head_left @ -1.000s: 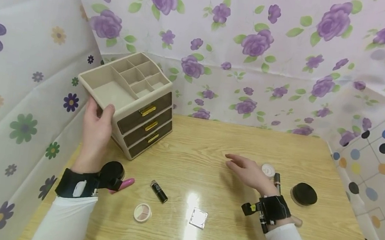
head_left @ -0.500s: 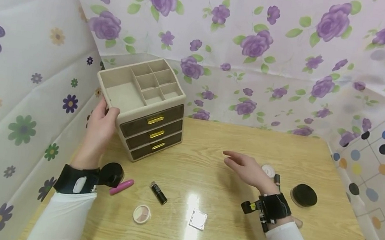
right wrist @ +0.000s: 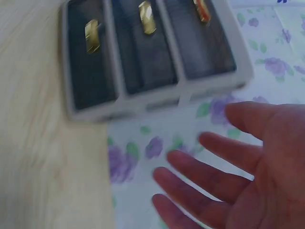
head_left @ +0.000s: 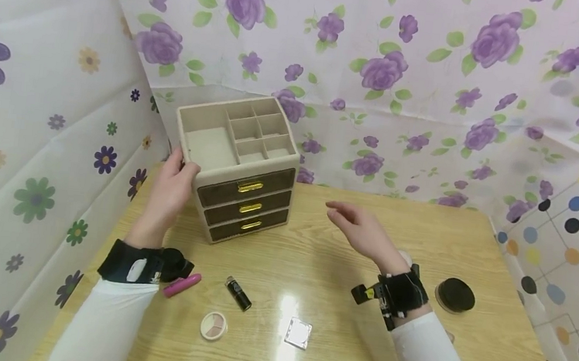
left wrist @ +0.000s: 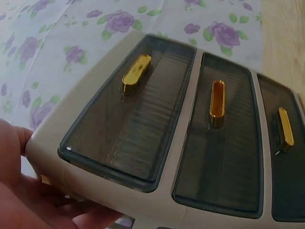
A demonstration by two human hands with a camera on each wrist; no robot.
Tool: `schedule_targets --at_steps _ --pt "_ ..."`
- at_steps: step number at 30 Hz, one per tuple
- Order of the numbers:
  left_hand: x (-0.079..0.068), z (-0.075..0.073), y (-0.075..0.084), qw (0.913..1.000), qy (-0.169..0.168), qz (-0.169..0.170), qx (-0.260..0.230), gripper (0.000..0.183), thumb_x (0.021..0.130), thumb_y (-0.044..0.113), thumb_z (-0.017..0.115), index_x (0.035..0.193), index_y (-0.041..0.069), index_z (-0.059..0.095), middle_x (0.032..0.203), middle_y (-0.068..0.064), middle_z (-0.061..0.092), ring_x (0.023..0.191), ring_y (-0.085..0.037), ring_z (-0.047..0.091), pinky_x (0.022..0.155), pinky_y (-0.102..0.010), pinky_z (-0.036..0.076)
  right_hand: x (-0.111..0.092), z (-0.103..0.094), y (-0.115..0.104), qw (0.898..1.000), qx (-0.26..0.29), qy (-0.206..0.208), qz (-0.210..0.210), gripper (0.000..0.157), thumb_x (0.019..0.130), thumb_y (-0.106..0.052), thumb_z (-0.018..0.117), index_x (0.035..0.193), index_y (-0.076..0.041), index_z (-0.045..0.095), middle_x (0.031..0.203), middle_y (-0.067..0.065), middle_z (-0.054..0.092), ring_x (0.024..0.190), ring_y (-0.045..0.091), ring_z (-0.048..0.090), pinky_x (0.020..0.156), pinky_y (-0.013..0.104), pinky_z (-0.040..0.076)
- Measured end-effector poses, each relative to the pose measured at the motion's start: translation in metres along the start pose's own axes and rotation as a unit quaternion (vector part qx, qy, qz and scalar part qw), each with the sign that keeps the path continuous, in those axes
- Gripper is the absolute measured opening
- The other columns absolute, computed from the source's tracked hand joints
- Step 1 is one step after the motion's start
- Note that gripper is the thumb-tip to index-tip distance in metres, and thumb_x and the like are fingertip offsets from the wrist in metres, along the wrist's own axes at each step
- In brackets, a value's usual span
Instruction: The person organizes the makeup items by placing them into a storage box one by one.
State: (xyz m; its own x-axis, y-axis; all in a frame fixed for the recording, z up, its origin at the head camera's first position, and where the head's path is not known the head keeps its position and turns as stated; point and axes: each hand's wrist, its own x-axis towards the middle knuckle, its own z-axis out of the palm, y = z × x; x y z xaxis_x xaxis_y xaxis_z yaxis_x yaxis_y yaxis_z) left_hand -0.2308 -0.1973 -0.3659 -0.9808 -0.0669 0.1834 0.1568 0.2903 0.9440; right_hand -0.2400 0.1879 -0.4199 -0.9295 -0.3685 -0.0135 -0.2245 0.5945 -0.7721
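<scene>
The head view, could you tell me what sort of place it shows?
Probably a makeshift tabletop booth for sorting cosmetics: floral sheets hang behind a wooden table, a drawer organizer stands on it, and a lipstick lies nearby.

Odds and ends on a wooden table, flowered sheets behind

A pink tube (head_left: 182,285), a black lipstick (head_left: 238,293), a round compact (head_left: 213,325) and a small square mirror (head_left: 298,332) lie spread along the near part of the table (head_left: 336,338), none touching. A black round lid (head_left: 455,294) sits well apart, toward the right edge. Purple-rose sheets (head_left: 412,70) hang behind; a dotted sheet (head_left: 574,246) hangs at right.
</scene>
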Motion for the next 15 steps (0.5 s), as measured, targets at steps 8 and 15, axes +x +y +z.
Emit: schedule_targets --at_steps 8,15 --pt "0.015 0.046 0.006 0.9971 -0.074 0.011 -0.016 0.063 0.098 0.015 0.042 0.158 0.014 0.023 0.151 -0.017 0.038 0.125 -0.030 0.044 0.105 -0.056 0.035 0.011 -0.012 -0.021 0.995 0.040 0.090 -0.035 0.068 0.092 -0.056 0.064 0.150 -0.034 0.039 0.135 0.001 0.058 0.117 0.021 0.055 0.092 0.049 0.051" --pt "0.024 0.082 0.013 0.9905 -0.128 0.034 -0.036 0.064 0.098 0.015 0.041 0.158 0.014 0.019 0.159 -0.009 0.027 0.137 -0.021 0.030 0.113 -0.051 0.027 0.000 -0.028 -0.014 0.986 0.069 0.154 0.002 0.072 0.087 -0.062 0.066 0.144 -0.023 0.047 0.117 0.001 0.064 0.108 0.018 0.056 0.086 0.047 0.050"
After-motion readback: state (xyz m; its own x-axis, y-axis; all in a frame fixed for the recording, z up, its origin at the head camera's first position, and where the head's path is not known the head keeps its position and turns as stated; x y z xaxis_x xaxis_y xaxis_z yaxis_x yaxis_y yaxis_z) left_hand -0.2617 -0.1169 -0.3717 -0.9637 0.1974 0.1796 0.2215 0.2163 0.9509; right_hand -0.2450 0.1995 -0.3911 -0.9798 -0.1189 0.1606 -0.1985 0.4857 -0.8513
